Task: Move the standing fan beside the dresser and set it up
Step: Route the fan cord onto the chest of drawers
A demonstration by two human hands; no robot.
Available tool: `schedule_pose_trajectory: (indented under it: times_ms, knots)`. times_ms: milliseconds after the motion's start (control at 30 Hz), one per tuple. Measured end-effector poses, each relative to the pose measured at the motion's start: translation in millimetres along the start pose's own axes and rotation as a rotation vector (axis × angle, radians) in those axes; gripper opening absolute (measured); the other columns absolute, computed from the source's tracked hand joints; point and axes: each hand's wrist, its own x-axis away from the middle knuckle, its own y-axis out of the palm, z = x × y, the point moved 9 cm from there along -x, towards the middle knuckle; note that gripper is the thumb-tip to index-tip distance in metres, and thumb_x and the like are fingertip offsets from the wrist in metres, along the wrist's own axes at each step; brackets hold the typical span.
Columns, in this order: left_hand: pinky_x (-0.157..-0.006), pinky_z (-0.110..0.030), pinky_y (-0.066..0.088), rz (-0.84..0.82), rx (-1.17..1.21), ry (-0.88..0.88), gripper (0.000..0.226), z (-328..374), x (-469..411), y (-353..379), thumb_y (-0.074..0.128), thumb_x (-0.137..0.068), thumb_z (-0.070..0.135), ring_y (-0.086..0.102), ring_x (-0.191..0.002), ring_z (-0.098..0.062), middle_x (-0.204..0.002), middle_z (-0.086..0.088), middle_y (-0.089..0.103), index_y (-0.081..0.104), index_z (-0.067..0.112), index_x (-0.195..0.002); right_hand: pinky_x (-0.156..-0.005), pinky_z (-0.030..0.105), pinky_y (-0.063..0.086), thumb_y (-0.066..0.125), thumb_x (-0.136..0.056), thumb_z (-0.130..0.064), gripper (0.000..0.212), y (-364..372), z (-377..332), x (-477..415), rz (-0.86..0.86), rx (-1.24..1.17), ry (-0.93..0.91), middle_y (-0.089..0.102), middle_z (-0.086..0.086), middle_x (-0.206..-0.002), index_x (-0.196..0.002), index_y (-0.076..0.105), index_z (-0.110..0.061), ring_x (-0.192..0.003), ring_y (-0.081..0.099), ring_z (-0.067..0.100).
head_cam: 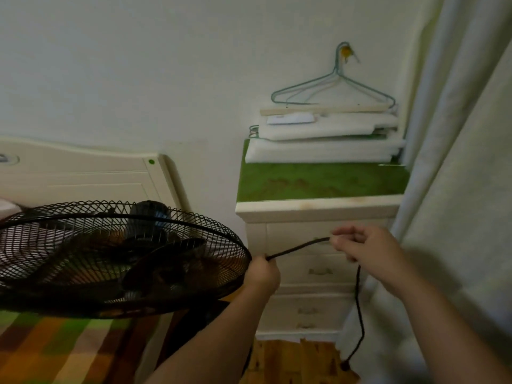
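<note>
The black standing fan (110,253) fills the lower left, its wire cage tilted and its round head seen from above, just left of the white dresser (310,275). Its black power cord (299,246) stretches taut between my two hands in front of the dresser drawers. My left hand (263,273) grips the cord beside the cage rim. My right hand (360,248) pinches the cord higher up; from there it hangs down to the plug (345,365) near the floor.
The dresser top has a green mat (318,181) with stacked white foam pads (327,142) and wire hangers (332,87) on the wall above. A cream headboard (83,173) and a checked bed cover (69,347) lie left. A pale curtain (457,162) hangs right.
</note>
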Motion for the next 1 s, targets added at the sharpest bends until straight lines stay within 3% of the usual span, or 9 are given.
schedule_pose_trajectory:
  times_ms: [67, 167, 267, 333, 433, 533, 633, 733, 1000]
  knots:
    - [-0.073, -0.036, 0.048, 0.047, -0.2, 0.093, 0.026, 19.5, 3.8, -12.5, 0.037, -0.106, 0.026, 0.064, -0.098, -0.033, -0.107, -0.011, 0.067, 0.059, 0.013, -0.109, -0.055, 0.02, 0.048, 0.075, -0.086, -0.011, 0.01, 5.0, -21.4, -7.0, -0.016, -0.012, -0.049, 0.071, -0.001, -0.072, -0.089, 0.073, -0.02, -0.047, 0.055, -0.003]
    - [-0.071, -0.035, 0.047, 0.083, -0.367, 0.256, 0.027, 66.6, 18.9, -25.5, 0.038, -0.106, 0.036, 0.065, -0.095, -0.029, -0.1, -0.003, 0.067, 0.059, 0.019, -0.104, -0.053, 0.021, 0.045, 0.075, -0.086, -0.007, 0.011, 5.4, -48.3, -16.7, -0.008, -0.055, -0.098, 0.069, 0.001, -0.071, -0.088, 0.073, -0.018, -0.045, 0.053, -0.003]
    - [-0.067, -0.035, 0.04, 0.101, -0.349, 0.456, 0.031, 124.6, 34.7, -30.7, 0.039, -0.106, 0.039, 0.064, -0.096, -0.031, -0.103, -0.006, 0.069, 0.061, 0.016, -0.106, -0.048, 0.014, 0.042, 0.074, -0.086, -0.007, 0.012, 4.0, -72.5, -28.5, -0.008, -0.017, -0.133, 0.067, -0.003, -0.066, -0.094, 0.073, -0.017, -0.045, 0.05, -0.002]
    - [-0.067, -0.037, 0.043, 0.13, -0.246, 0.563, 0.03, 154.9, 37.0, -44.5, 0.043, -0.104, 0.037, 0.063, -0.093, -0.032, -0.1, -0.007, 0.07, 0.064, 0.015, -0.104, -0.049, 0.017, 0.043, 0.074, -0.086, -0.009, 0.013, 1.4, -83.8, -36.0, -0.028, 0.027, -0.138, 0.069, 0.001, -0.07, -0.095, 0.073, -0.017, -0.047, 0.051, 0.0]
    - [-0.072, -0.039, 0.051, 0.19, -0.051, 0.559, 0.024, 166.5, 16.2, -76.1, 0.049, -0.102, 0.033, 0.065, -0.086, -0.029, -0.091, -0.004, 0.071, 0.068, 0.018, -0.098, -0.056, 0.025, 0.047, 0.076, -0.085, -0.011, 0.013, -8.5, -91.6, -45.9, -0.032, 0.049, -0.108, 0.071, 0.001, -0.072, -0.096, 0.073, -0.018, -0.051, 0.055, 0.003]
    - [-0.071, -0.038, 0.053, 0.262, 0.141, 0.455, 0.026, 156.6, -13.5, -103.0, 0.048, -0.103, 0.032, 0.066, -0.083, -0.025, -0.088, -0.002, 0.07, 0.068, 0.016, -0.097, -0.055, 0.02, 0.05, 0.073, -0.088, -0.011, 0.01, -27.7, -92.4, -55.6, 0.013, 0.063, -0.071, 0.07, -0.007, -0.061, -0.096, 0.073, -0.017, -0.051, 0.057, 0.003]
    - [-0.064, -0.032, 0.045, 0.333, 0.236, 0.373, 0.029, 152.6, -37.6, -123.1, 0.046, -0.104, 0.03, 0.064, -0.083, -0.023, -0.091, -0.002, 0.069, 0.07, 0.013, -0.101, -0.057, 0.025, 0.052, 0.072, -0.088, -0.014, 0.008, -46.1, -97.0, -69.4, 0.097, 0.06, -0.077, 0.067, -0.007, -0.055, -0.097, 0.075, -0.014, -0.054, 0.056, 0.011]
    - [-0.063, -0.029, 0.039, 0.317, 0.236, 0.328, 0.027, 162.4, -62.1, -127.8, 0.048, -0.103, 0.027, 0.062, -0.085, -0.024, -0.087, 0.0, 0.063, 0.069, 0.011, -0.104, -0.054, 0.022, 0.054, 0.07, -0.09, -0.012, 0.006, -52.6, -116.9, -86.0, 0.2, -0.041, -0.123, 0.07, -0.008, -0.061, -0.093, 0.075, -0.014, -0.053, 0.055, 0.007]
    - [-0.076, -0.033, 0.053, 0.104, 0.114, 0.692, 0.026, 239.4, -64.1, -112.7, 0.054, -0.102, 0.032, 0.065, -0.09, -0.017, -0.106, 0.001, 0.072, 0.069, 0.018, -0.118, -0.054, 0.025, 0.045, 0.068, -0.092, -0.011, 0.007, -48.1, -169.6, -138.0, 0.303, -0.287, -0.21, 0.068, 0.001, -0.071, -0.088, 0.073, -0.014, -0.055, 0.049, 0.009]
